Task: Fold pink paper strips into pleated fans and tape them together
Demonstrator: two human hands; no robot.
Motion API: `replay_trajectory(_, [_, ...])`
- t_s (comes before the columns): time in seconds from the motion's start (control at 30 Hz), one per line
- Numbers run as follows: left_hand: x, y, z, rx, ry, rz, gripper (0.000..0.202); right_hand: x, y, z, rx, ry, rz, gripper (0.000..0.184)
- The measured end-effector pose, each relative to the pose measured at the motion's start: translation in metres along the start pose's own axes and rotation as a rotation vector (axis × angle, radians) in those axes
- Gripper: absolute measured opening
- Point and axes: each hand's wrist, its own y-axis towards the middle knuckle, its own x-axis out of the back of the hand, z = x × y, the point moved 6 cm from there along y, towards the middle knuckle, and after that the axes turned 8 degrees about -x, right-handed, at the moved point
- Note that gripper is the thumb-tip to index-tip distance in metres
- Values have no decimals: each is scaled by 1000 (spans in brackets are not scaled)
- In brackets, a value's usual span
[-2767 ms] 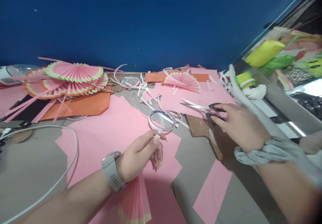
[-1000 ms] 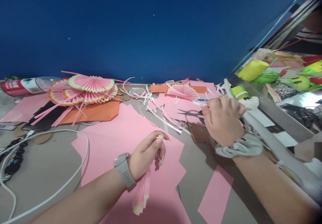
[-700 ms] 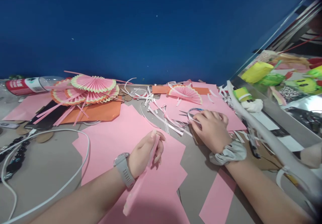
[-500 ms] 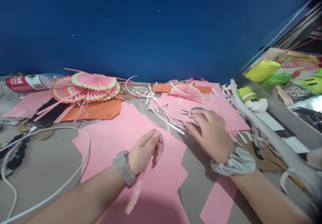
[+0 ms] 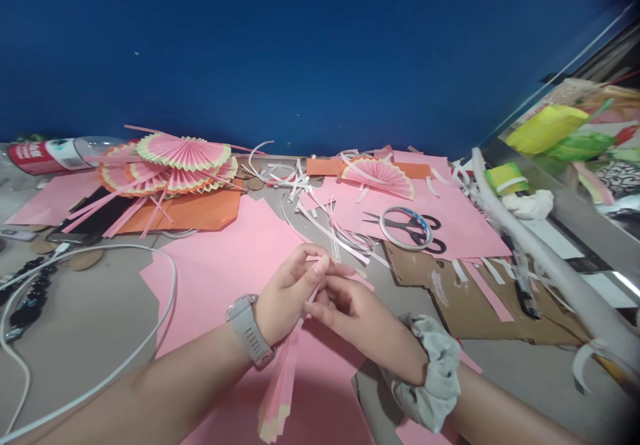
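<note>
My left hand (image 5: 293,295) pinches the top end of a folded pink pleated paper strip (image 5: 279,391), which hangs down below my wrist with its yellow-edged end lowest. My right hand (image 5: 357,315), a grey scrunchie at the wrist, has come in beside it; its thumb and fingers pinch at the same top end of the strip, fingertips touching those of the left. Both hands hover over a pink paper sheet (image 5: 227,268). A roll of tape (image 5: 404,227) lies on black-handled scissors (image 5: 417,223) further back on the right.
Finished pink pleated fans (image 5: 173,165) are piled at the back left on orange paper (image 5: 193,211). Another fan (image 5: 380,171) and white paper strips (image 5: 325,225) lie behind. A white cable (image 5: 125,358) loops at left, cardboard (image 5: 480,298) at right, a bottle (image 5: 50,155) at far left.
My right hand put the tape roll down on the scissors, then drew back to meet my left hand at the pleated strip. The left hand has kept its hold throughout.
</note>
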Motion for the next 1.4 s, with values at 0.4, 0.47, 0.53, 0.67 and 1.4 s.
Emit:
replay_trajectory(0.4, [-10, -9, 3, 139, 386, 175, 38, 59, -13, -7, 73, 383, -317, 13])
replay_trajectory(0.47, [-14, -11, 6, 184, 350, 246, 36, 59, -12, -7, 75, 337, -329, 14])
replay_trajectory(0.53, [-16, -12, 8, 191, 361, 271, 29, 59, -12, -6, 92, 265, -374, 13])
replay_trajectory(0.67, [-15, -12, 8, 198, 466, 270, 29, 71, -25, 9, 330, -104, -754, 30])
replay_trajectory(1.4, [-13, -3, -3, -28, 485, 219, 24, 33, -35, 32, 710, -1003, -641, 21])
